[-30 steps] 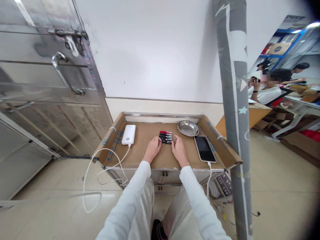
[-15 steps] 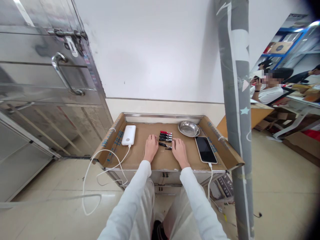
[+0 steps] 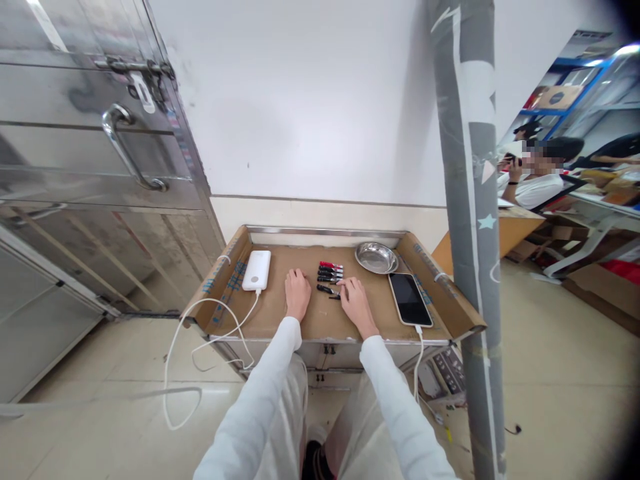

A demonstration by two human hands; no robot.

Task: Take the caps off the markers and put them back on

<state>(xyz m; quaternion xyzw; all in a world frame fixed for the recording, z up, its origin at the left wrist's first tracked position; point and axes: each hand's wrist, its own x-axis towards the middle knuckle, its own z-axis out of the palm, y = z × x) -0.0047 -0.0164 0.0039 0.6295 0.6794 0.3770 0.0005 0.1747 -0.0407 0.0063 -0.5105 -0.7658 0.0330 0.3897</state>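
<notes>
My left hand [image 3: 298,295] lies on the brown cardboard top [image 3: 273,320], fingers slightly bent and holding nothing, left of the markers. A red marker [image 3: 331,266] is at the far end of a stacked row, with several black markers [image 3: 330,275] lined up below it. Nearest me, another black marker [image 3: 327,289] lies a little apart and slanted. My right hand [image 3: 357,303] is at the right ends of the nearest markers, its forefinger stretched toward them and its fingers apart. Whether those fingertips touch a marker is too small to tell.
A white power bank [image 3: 257,270] with a white cable lies on the left. On the right are a round metal bowl [image 3: 377,257] and a phone [image 3: 410,299] with a cable. A grey wrapped pole [image 3: 470,200] stands beside the table; people sit beyond it.
My left hand has shifted slightly left, away from the markers. My right hand has turned, its fingers now pointing more to the left at the markers' ends. The markers look unmoved.
</notes>
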